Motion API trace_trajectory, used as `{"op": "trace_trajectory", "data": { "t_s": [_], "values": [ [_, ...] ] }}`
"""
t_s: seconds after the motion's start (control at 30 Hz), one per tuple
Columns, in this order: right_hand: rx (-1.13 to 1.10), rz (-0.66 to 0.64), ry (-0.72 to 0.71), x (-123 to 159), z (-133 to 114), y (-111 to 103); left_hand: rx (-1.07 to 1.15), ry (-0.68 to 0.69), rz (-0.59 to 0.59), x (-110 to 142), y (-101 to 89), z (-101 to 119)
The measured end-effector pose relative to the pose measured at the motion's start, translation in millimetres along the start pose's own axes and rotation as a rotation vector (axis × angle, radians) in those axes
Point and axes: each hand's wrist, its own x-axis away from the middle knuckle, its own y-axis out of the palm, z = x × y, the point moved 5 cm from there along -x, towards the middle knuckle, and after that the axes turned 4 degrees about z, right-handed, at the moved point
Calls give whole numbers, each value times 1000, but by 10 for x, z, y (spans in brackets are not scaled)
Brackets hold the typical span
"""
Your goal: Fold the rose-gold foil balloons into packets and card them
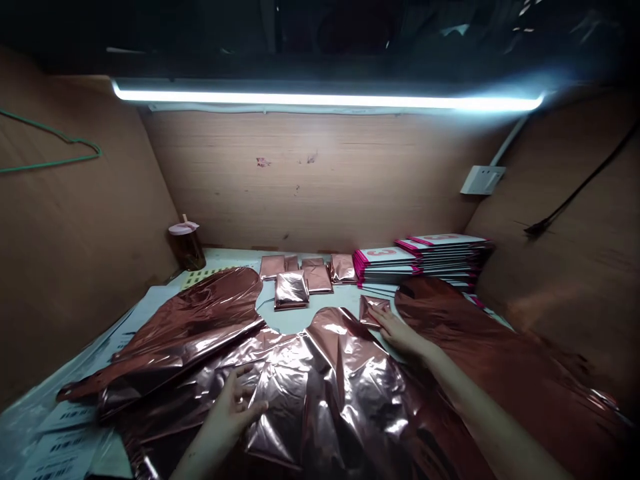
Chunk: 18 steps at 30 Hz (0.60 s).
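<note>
Large sheets of shiny rose-gold foil, apparently flat foil balloons (345, 373), cover most of the table in front of me. My left hand (233, 407) has its thumb and fingers apart over the foil, beside a folded rectangular piece of foil (280, 417); the fingertips seem to touch its left edge. Farther right, my right hand (403, 333) lies with fingers stretched out on a small folded foil square (371, 303). Behind it, more folded foil squares (291, 288) sit in small piles. Another foil balloon (450, 313) passes beneath my right forearm.
Stacked white packs with pink edges (385, 257) stand at the back right, some printed with a 3. A dark cup (186, 250) is in the back left corner. Barcode sheets (65, 447) lie at left. Wooden walls enclose three sides; a tube light (325, 99) hangs above.
</note>
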Motion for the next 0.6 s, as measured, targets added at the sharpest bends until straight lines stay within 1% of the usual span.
{"op": "trace_trajectory", "data": {
  "t_s": [0.07,0.1,0.13,0.17,0.23,0.33,0.4,0.47,0.53,0.6],
  "values": [
    [-15,-26,-75,-160,-12,129,43,40,-85,-187,178,263],
    [-22,-36,-102,-256,-26,176,29,94,-99,-331,284,426],
    [-28,-44,-122,-354,-43,210,-3,163,-82,-506,394,596],
    [-33,-48,-136,-446,-62,235,-53,242,-34,-707,507,765],
    [-40,-48,-152,-585,-109,263,-173,375,103,-1150,744,1062],
    [-44,-34,-165,-648,-200,278,-294,479,224,-1797,1127,1366],
    [-46,-24,-181,-618,-261,276,-398,537,282,-2123,1347,1499],
    [-49,-18,-201,-577,-305,264,-529,593,305,-2336,1542,1569],
    [-54,-17,-227,-559,-329,247,-677,644,263,-2459,1719,1565],
    [-62,-21,-257,-579,-343,235,-823,669,182,-2534,1861,1494]
  ]
}}
